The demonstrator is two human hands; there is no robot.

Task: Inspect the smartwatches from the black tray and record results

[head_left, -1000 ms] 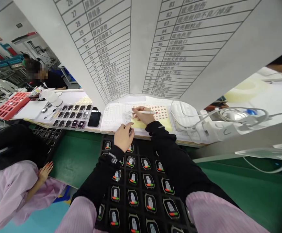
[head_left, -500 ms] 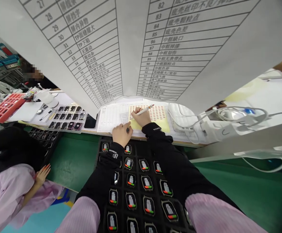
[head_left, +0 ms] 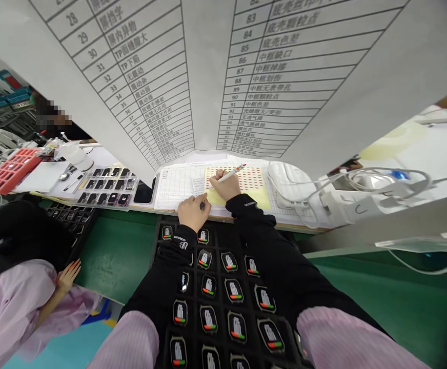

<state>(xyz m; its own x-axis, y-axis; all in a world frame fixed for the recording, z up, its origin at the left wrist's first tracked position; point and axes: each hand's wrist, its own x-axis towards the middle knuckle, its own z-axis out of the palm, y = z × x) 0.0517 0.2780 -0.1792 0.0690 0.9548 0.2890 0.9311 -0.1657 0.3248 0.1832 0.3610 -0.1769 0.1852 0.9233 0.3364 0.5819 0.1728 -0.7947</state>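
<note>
My right hand [head_left: 229,187] is closed around a white pen [head_left: 231,173] with a reddish end pointing up and right; its writing tip is hidden by the fingers. That hand rests on a yellow sheet [head_left: 260,197] with rows of small red marks. My left hand [head_left: 192,212] lies at the desk edge beside it, thumb and fingers closed on a small dark object [head_left: 202,205] too small to name. Under the left side lie a printed form [head_left: 173,189] and a small written slip [head_left: 198,184]. Below my forearms, a black tray [head_left: 226,237] holds several lit smartwatches [head_left: 208,285].
Large printed lists [head_left: 204,77] hang in front of my face. A phone [head_left: 144,192] and a clear tray of watch parts [head_left: 106,184] lie left. A white pouch [head_left: 288,184] and cables [head_left: 365,179] are right. A co-worker in pink [head_left: 27,302] sits left.
The view has tilted slightly. My right hand and the pen have shifted a little; the left hand stays in place.
</note>
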